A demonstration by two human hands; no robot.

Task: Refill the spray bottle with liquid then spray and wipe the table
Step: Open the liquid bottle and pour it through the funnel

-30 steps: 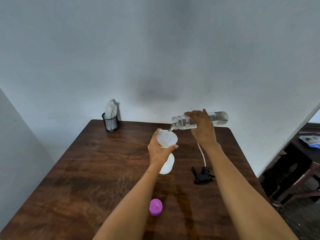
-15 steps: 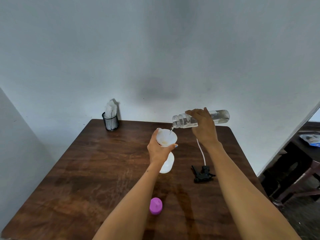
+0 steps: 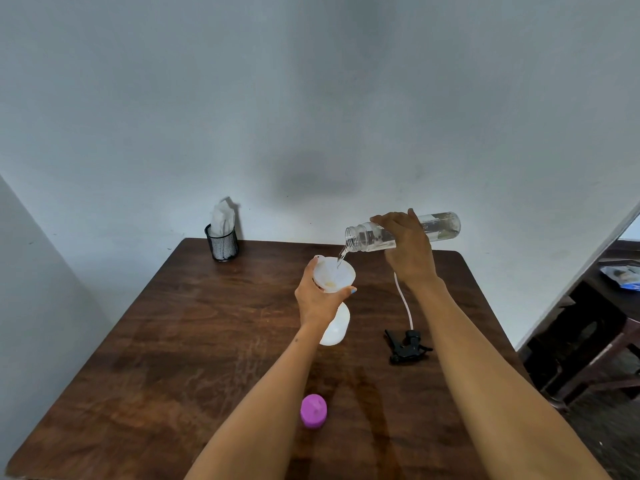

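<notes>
A white spray bottle [image 3: 335, 327] stands on the brown wooden table [image 3: 180, 341] with a white funnel [image 3: 334, 274] in its neck. My left hand [image 3: 318, 299] grips the funnel and the bottle's neck. My right hand [image 3: 408, 247] holds a clear plastic bottle [image 3: 440, 226] tipped almost flat, mouth to the left, and a thin stream of clear liquid falls from it into the funnel. The black spray trigger head [image 3: 407, 346] with its white tube lies on the table to the right of the spray bottle. A purple cap [image 3: 313, 410] sits near the front.
A black mesh holder [image 3: 223, 243] with white tissues stands at the table's back left, against the wall. Dark wooden furniture [image 3: 595, 341] stands to the right of the table, with a bag on top.
The clear bottle has tilted slightly, its base lifting a little, and the stream keeps running into the funnel. My left hand stays on the funnel.
</notes>
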